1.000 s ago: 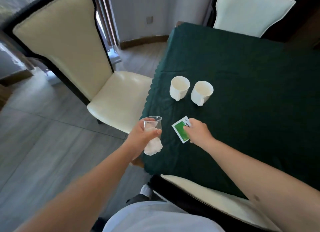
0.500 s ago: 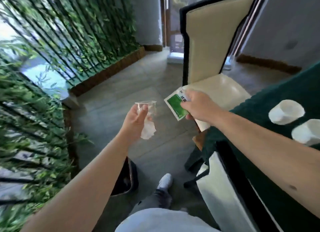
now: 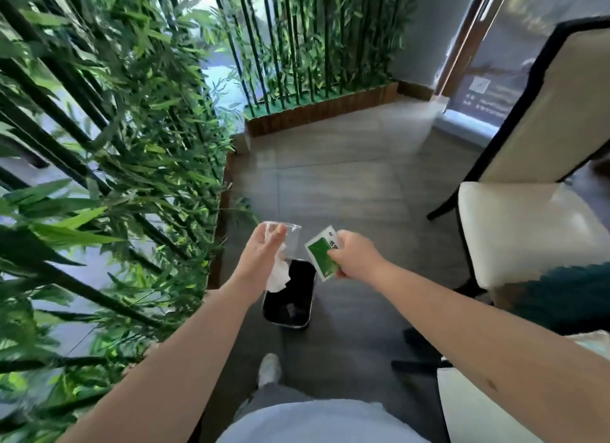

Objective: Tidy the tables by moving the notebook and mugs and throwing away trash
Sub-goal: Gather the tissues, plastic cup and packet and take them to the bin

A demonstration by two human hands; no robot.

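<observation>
Landmark: black bin (image 3: 290, 297) on floor, open top. Left hand (image 3: 260, 256) above bin's left rim, fingers wrapped round clear plastic cup (image 3: 282, 236) plus crumpled white tissue (image 3: 278, 274) hanging over bin opening. Right hand (image 3: 355, 256) above bin's right rim, pinching green-and-white packet (image 3: 321, 254). Cream chair (image 3: 528, 185) well right of bin; bamboo screen (image 3: 109, 145) left of bin.

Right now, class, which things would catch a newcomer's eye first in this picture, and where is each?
At centre, the left hand holds a clear plastic cup with crumpled white tissue, and the right hand a green-and-white packet, both above the black floor bin. Green bamboo stalks fill the left; a cream chair stands right.
</observation>
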